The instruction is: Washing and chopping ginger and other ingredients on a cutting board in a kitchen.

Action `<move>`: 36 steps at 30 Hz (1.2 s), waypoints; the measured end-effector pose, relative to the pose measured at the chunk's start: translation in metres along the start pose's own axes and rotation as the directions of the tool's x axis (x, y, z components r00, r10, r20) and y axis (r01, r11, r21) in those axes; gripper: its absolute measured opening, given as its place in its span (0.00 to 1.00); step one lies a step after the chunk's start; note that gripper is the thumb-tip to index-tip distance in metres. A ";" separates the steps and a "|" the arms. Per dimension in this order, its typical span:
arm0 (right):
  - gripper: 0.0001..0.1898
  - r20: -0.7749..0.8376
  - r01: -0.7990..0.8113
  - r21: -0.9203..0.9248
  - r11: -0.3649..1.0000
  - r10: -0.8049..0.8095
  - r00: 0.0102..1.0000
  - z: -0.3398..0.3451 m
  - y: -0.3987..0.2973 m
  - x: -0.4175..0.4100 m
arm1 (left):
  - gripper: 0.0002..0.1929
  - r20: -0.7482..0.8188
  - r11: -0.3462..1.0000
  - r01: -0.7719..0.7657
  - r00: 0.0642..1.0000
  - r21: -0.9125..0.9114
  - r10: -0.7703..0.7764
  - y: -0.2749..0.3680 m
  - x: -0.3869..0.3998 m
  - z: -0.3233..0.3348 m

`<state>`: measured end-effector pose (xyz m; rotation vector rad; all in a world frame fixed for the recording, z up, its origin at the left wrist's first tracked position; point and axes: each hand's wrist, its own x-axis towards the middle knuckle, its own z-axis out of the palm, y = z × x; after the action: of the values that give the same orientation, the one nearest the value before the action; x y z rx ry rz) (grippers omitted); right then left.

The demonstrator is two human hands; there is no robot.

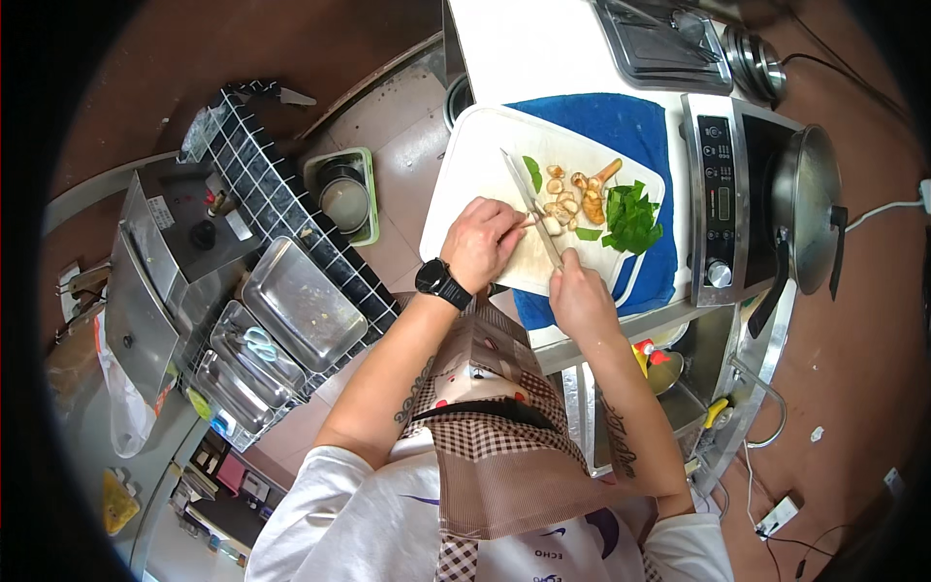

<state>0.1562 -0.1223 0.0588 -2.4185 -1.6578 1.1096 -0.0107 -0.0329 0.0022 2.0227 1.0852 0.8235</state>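
Observation:
On a white cutting board (473, 153), my right hand (584, 295) grips the handle of a kitchen knife (521, 180), its blade pointing away from me. The fingers of my left hand (481, 240) are bunched against the knife's left side, pinching a small pale piece (529, 220) whose kind I cannot tell. Right of the blade lie pale slices (556, 186) and a knobbly root (593, 205), which looks like ginger or galangal. Cut green leaves (631, 218) are heaped near the board's right edge. Single leaf bits (533, 173) lie apart from the heap.
A blue towel (618, 120) lies under the board. To the right stand an induction cooker (716, 196) and a lidded pan (811, 211); a sink (698, 378) is below them. Steel trays (305, 305) sit on a wire rack at left. A black tray (665, 44) is at the back.

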 end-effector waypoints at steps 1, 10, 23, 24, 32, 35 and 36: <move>0.11 0.002 0.007 -0.012 1.000 -0.007 1.000 -0.003 0.000 -0.003 | 0.07 0.005 1.000 -0.003 1.000 0.012 0.003 0.002 -0.001 -0.002; 0.10 0.052 0.035 -0.066 0.997 -0.032 0.998 0.000 0.001 -0.015 | 0.05 0.001 1.000 0.019 1.000 -0.003 -0.019 -0.005 -0.007 0.000; 0.13 -0.034 0.039 0.012 0.999 -0.039 0.999 0.003 -0.001 -0.002 | 0.10 0.042 0.994 0.109 0.993 0.011 -0.109 -0.010 -0.005 -0.001; 0.13 -0.063 0.037 0.049 0.998 -0.034 0.997 0.002 0.002 -0.011 | 0.10 0.042 0.992 0.120 0.992 -0.039 -0.118 -0.005 -0.009 -0.003; 0.11 0.073 0.057 -0.066 0.996 -0.052 0.996 -0.012 -0.004 -0.028 | 0.06 0.046 0.999 -0.027 0.999 0.034 0.025 -0.006 -0.005 -0.009; 0.11 0.092 0.048 -0.084 0.995 -0.041 0.995 -0.010 -0.006 -0.017 | 0.06 0.080 1.000 0.006 0.997 -0.012 -0.005 -0.010 0.001 -0.010; 0.10 0.094 0.039 -0.076 0.996 -0.032 0.995 -0.006 -0.007 -0.015 | 0.06 0.088 1.000 0.013 0.996 -0.009 -0.012 -0.013 0.003 -0.011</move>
<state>0.1508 -0.1289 0.0745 -2.4075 -1.7972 1.1913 -0.0235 -0.0224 -0.0013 2.0226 1.0410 0.7246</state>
